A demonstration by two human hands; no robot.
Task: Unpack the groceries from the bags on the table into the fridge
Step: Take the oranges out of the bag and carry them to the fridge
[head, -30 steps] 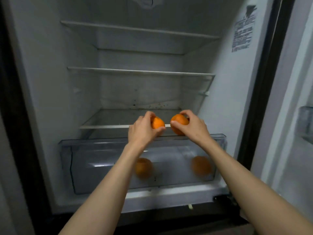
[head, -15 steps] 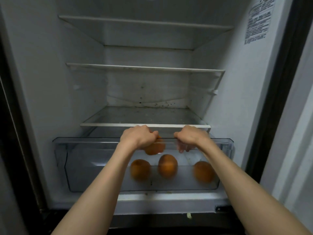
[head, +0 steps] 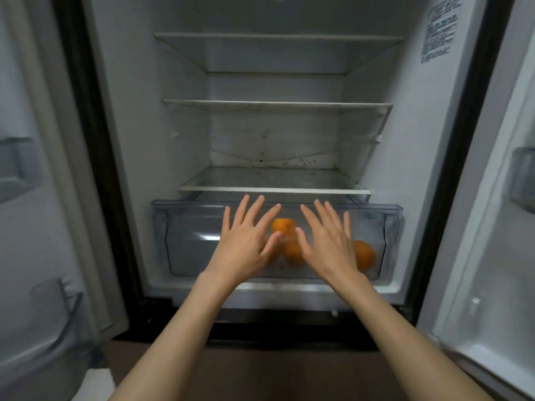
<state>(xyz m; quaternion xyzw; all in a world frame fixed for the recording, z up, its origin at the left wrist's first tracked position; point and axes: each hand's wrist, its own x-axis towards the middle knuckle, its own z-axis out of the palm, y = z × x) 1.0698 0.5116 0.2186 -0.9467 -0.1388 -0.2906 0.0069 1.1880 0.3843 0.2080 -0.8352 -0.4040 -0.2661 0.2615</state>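
The fridge stands open, with a clear crisper drawer (head: 191, 235) at the bottom. Several oranges (head: 283, 225) lie inside it, blurred behind the plastic; one orange (head: 363, 254) sits toward the right. My left hand (head: 246, 241) and my right hand (head: 327, 241) are spread flat with straight fingers in front of the drawer's face, side by side, holding nothing. Whether the palms touch the drawer I cannot tell.
Three glass shelves (head: 275, 189) above the drawer are bare. The left door (head: 34, 227) and right door (head: 506, 227) hang open on either side, each with door bins. Dark floor lies below the fridge.
Both hands let go of the two oranges into the drawer, then opened flat in front of it. The camera has pulled back, showing both doors.
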